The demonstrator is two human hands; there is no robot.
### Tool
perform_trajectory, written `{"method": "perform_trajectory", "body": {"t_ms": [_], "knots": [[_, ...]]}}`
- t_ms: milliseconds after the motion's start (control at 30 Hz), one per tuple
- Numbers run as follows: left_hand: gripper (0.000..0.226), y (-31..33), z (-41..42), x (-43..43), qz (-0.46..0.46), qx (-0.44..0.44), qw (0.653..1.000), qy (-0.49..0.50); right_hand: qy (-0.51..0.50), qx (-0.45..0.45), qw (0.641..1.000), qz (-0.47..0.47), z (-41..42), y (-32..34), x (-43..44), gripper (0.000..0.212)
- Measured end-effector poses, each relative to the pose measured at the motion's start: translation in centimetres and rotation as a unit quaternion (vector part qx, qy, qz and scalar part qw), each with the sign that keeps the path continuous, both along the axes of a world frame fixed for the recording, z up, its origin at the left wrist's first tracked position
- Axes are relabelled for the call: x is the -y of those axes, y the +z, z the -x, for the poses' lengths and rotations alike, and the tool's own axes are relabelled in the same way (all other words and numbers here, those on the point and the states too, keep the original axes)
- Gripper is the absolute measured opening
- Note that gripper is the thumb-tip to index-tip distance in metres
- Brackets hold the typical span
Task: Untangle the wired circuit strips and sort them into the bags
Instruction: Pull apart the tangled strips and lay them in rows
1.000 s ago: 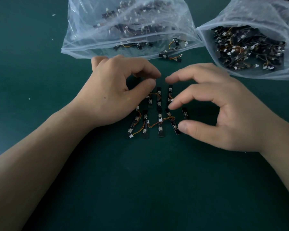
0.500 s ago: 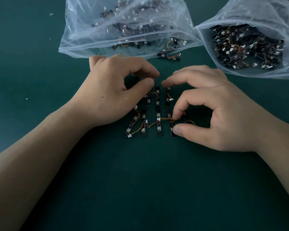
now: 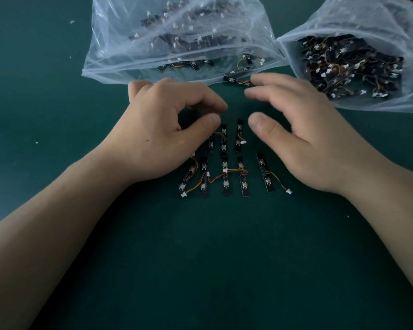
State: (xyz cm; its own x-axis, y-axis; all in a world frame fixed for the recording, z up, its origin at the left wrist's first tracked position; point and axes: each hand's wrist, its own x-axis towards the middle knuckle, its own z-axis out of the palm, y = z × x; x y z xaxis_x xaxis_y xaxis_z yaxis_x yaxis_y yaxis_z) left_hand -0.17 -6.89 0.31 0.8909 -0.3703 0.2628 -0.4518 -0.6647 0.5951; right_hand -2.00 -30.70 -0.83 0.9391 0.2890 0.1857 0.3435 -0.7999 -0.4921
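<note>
A person's hands work over wired circuit strips (image 3: 225,179) laid in two rough rows at the middle of a dark green tabletop (image 3: 200,258). The strips lie parallel, several joined by looping orange wires (image 3: 215,178). The rightmost strip (image 3: 265,172) of the near row sits slightly apart from the rest, and its lead trails to a white connector (image 3: 288,191).

The left hand (image 3: 162,129) rests over the left end of the rows with its fingers curled and its thumb close under its forefinger. Whether it pinches anything cannot be told. The right hand (image 3: 308,139) hangs just right of the far row, fingers loosely spread and holding nothing, their tips blurred.

Toward the far side of the tabletop lie two clear plastic bags with their mouths facing the hands. The left bag (image 3: 119,55) holds strips, with one pair of strips (image 3: 239,79) lying at its mouth. The right bag (image 3: 367,17) is packed with a dense tangle of strips.
</note>
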Motion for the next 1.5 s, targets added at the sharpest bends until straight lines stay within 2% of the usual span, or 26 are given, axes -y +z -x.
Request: {"method": "perform_trajectory", "body": {"t_ms": [133, 233, 333, 467, 633, 733, 900, 1100, 1367, 1500], "knots": [[0.021, 0.0, 0.0, 0.2, -0.006, 0.006, 1.000, -0.001, -0.021, -0.021, 0.998, 0.052, -0.9, -0.2, -0.7, 0.069], [0.021, 0.0, 0.0, 0.2, -0.004, 0.004, 1.000, 0.001, -0.020, -0.001, 0.996, 0.087, -1.0, -0.4, -0.9, 0.069], [0.022, 0.1, 0.0, 0.2, -0.004, 0.004, 1.000, -0.002, -0.042, 0.041, 0.995, 0.079, -0.8, -0.4, -0.8, 0.058], [0.022, 0.0, 0.0, 0.1, -0.004, 0.005, 1.000, -0.001, -0.077, 0.094, 0.989, 0.084, -1.0, -0.2, 0.0, 0.026], [0.022, -0.1, 0.0, 0.0, -0.001, 0.006, 1.000, -0.009, -0.082, 0.058, 0.995, 0.024, -0.6, 0.0, 1.1, 0.014], [0.022, -0.2, -0.1, 0.0, -0.001, 0.009, 1.000, -0.012, -0.092, 0.031, 0.995, -0.025, -0.1, -0.1, 1.4, 0.014], [0.025, -0.3, -0.1, -0.1, -0.010, 0.005, 1.000, -0.015, -0.103, 0.040, 0.991, -0.080, 0.2, -0.1, 1.7, 0.009], [0.026, -0.3, -0.2, -0.2, -0.019, -0.002, 1.000, -0.015, -0.098, 0.036, 0.994, -0.020, 0.3, -0.3, 2.3, 0.008], [0.034, -0.2, 0.1, -0.3, -0.035, -0.016, 0.997, -0.071, -0.066, 0.033, 0.997, -0.033, 0.3, -0.3, 2.1, 0.018], [0.043, -0.3, 0.0, -0.5, -0.055, -0.027, 0.993, -0.097, -0.061, 0.036, 0.997, -0.036, 0.3, -0.2, 1.9, 0.013]]}}
